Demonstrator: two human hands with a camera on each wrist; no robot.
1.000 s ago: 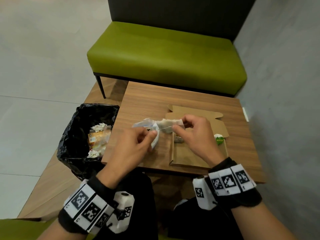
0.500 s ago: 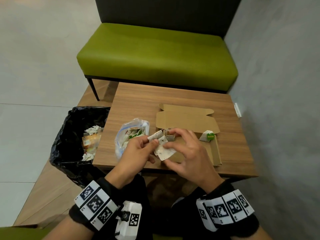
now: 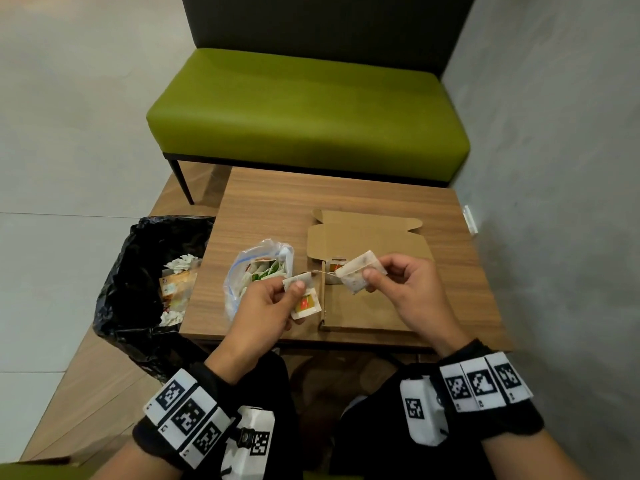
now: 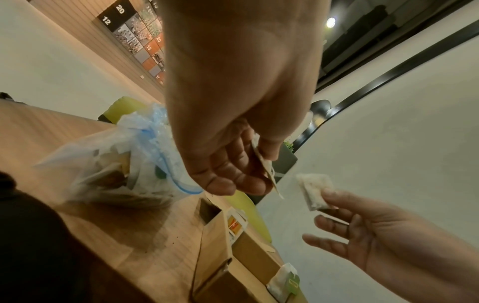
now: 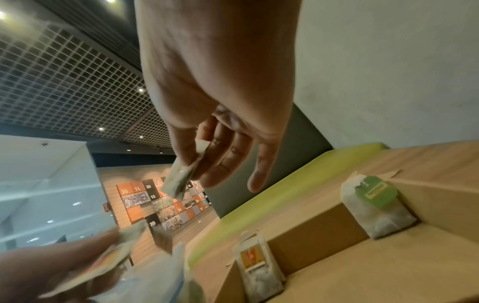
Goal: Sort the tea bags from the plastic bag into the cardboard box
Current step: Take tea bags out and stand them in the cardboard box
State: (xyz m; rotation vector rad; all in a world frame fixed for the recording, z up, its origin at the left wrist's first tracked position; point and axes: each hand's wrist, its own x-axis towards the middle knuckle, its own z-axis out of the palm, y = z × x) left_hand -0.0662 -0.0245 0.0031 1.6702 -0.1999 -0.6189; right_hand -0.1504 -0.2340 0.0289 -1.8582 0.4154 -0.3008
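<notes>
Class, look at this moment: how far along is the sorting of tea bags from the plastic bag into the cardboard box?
Early stage. Done: two tea bags already stand in the cardboard box, an orange-tagged tea bag and a green-tagged tea bag. In hand: the right hand pinches a tea bag, the left hand holds its opened wrapper. Left: the plastic bag still holds several more.
</notes>
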